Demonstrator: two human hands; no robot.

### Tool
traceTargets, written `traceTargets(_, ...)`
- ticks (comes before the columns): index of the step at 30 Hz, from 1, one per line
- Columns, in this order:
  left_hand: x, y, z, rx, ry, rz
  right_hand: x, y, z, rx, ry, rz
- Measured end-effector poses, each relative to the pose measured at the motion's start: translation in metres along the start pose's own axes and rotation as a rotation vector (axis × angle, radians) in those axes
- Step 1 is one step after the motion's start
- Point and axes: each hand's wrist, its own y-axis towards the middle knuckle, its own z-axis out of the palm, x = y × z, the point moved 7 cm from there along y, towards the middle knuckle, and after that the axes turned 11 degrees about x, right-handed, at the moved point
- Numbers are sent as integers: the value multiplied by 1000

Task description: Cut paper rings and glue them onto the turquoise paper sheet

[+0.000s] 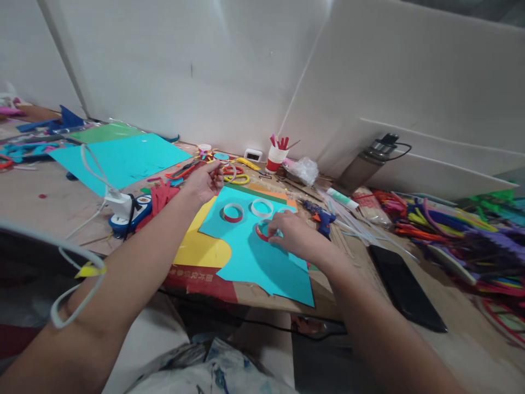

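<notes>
On a cut sheet of turquoise paper (254, 268) stand several low paper rings: a red-and-white ring (233, 213) at the left and a white ring (261, 207) at the back. My right hand (289, 232) has its fingers closed at the rim of another red-and-white paper ring (261, 232), partly hiding it. My left hand (204, 183) is raised at the sheet's back left corner, fingers curled together. What they pinch is unclear; a pale loop (233, 173) shows beside the fingertips. Just behind it lie yellow-handled scissors (240, 179).
Yellow paper (203, 249) lies partly under the turquoise sheet. A glue gun (325, 221), a black phone (406, 287) and coloured pipe cleaners (438, 219) are at the right. A paper cup (275, 158) and a bottle (365, 164) stand behind. A white cable (92, 164) and power strip (131, 214) are left.
</notes>
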Motion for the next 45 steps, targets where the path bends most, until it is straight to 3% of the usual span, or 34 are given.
traceTargets(4,0,0,0,-4,9,4,3,-1,-10,-91,82,-40)
traceTargets(7,-4,1,-3,-19,13,46,5,3,-26,-246,143,-114)
traceTargets(11,-5,6,-9,-26,28,61,6,25,-44,-379,146,-135)
traceTargets(19,-8,10,-16,-39,3,93,14,93,-44,-271,-28,-46)
traceTargets(25,-9,5,-12,-71,0,85,14,115,-27,-124,-148,3)
traceTargets(30,-7,7,-11,-50,-9,81,13,112,-30,-112,-146,7)
traceTargets(36,-7,8,-13,-59,3,73,10,100,-42,-227,-57,-2)
traceTargets(42,-9,7,-12,-66,-6,87,19,52,-52,-255,-27,-28)
traceTargets(45,-8,7,-12,-72,-4,93,32,25,-37,-123,-25,-143)
